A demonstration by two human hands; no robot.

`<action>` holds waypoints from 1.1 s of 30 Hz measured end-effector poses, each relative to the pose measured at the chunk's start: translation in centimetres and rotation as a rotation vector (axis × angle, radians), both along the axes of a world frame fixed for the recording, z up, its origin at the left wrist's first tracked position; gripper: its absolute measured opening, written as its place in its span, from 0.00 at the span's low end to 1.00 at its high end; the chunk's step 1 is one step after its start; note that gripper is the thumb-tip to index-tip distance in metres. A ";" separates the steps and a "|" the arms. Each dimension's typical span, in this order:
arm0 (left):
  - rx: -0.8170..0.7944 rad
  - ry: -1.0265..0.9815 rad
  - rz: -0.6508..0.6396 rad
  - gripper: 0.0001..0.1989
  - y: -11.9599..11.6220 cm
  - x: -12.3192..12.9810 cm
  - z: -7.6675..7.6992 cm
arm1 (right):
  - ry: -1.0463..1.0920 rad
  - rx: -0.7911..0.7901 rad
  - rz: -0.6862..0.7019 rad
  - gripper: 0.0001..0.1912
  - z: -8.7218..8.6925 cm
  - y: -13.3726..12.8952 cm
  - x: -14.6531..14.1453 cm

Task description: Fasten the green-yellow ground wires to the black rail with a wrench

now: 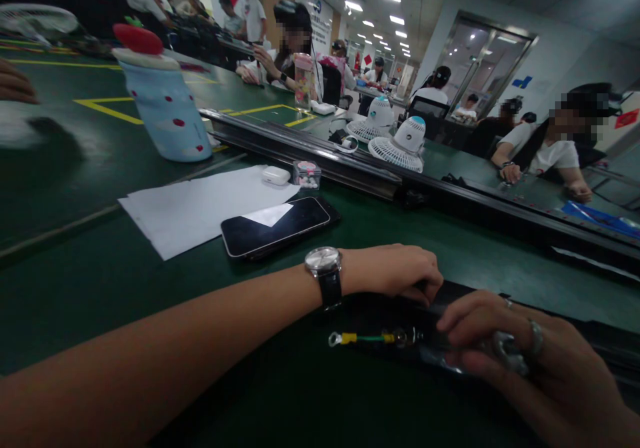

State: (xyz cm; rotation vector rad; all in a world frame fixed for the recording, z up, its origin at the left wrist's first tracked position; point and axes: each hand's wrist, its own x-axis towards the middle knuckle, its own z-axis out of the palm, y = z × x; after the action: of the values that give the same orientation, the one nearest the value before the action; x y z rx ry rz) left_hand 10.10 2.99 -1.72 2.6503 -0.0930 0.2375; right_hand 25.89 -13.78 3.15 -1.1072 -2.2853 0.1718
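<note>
My left hand (410, 271), with a wristwatch (323, 261) on its wrist, rests at the edge of a black plastic sheet (460, 291). Its fingers are curled downward, and whatever they hold is hidden. Over the same dark sheet, my right hand (535, 348) is closed, thumb toward fingers, around a small silvery piece (510, 351) whose kind I cannot make out. Between my forearm and right hand lies a short green wire (369, 338) with yellow sleeves and a metal ring terminal (335, 339) at its left end; its right end is dim.
Beyond my left arm are a phone (280, 227), white paper (200, 201), an earbud case (275, 175) and a small clear box (307, 175). A blue bottle (167, 108) stands farther left. A black metal rail (310, 151) crosses the table, with white fans (400, 145) behind it.
</note>
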 end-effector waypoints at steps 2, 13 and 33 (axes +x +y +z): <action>-0.001 -0.002 -0.001 0.02 0.0 0.0 -0.1 | 0.013 0.016 -0.015 0.04 -0.1 -0.1 -0.2; 0.008 -0.008 0.001 0.03 -0.1 -0.1 0.0 | 0.009 0.053 -0.011 0.04 -0.3 0.1 -0.9; -0.019 -0.026 0.017 0.03 -0.1 -0.1 -0.1 | -0.064 0.050 0.003 0.03 0.8 0.1 0.2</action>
State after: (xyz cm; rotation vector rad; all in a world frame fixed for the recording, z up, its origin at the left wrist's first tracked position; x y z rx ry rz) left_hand 10.01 2.90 -1.82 2.6302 -0.0767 0.2775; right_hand 26.10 -13.64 3.92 -1.0983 -2.3350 0.0810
